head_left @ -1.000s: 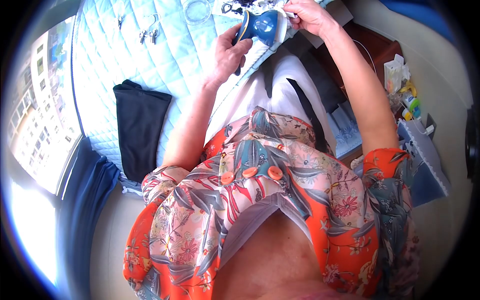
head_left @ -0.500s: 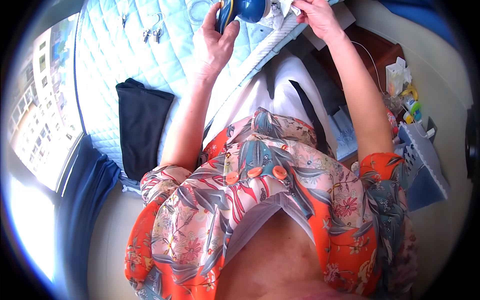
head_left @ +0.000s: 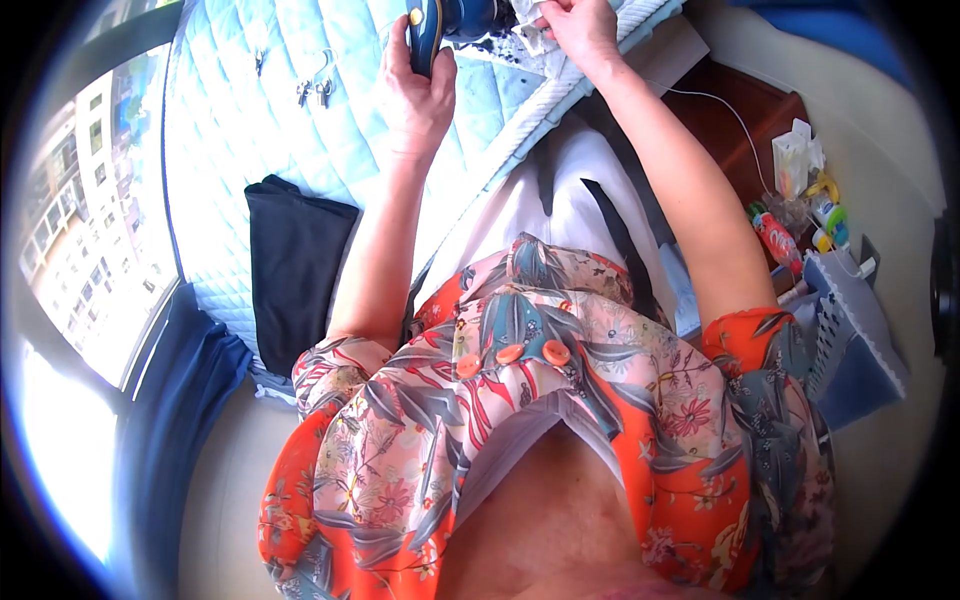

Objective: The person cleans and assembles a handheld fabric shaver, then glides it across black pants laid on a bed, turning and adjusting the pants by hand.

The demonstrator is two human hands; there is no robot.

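My left hand (head_left: 415,95) grips the handle of a small blue iron (head_left: 450,22) at the top edge of the view, over the light-blue quilted pad (head_left: 250,110). My right hand (head_left: 578,28) pinches the edge of a white cloth with dark print (head_left: 528,32) just right of the iron. Most of the iron and the cloth is cut off by the frame's top.
A folded dark garment (head_left: 295,270) lies on the pad's near-left part, and metal clips (head_left: 315,88) lie farther up. A wooden side table (head_left: 740,110) on the right has a white cord, bottles (head_left: 790,215) and a blue-white box (head_left: 850,330). A window (head_left: 90,230) fills the left.
Both hands have slid away from me up the pad, carrying the iron and the cloth edge toward the frame's top. The dark garment stays put.
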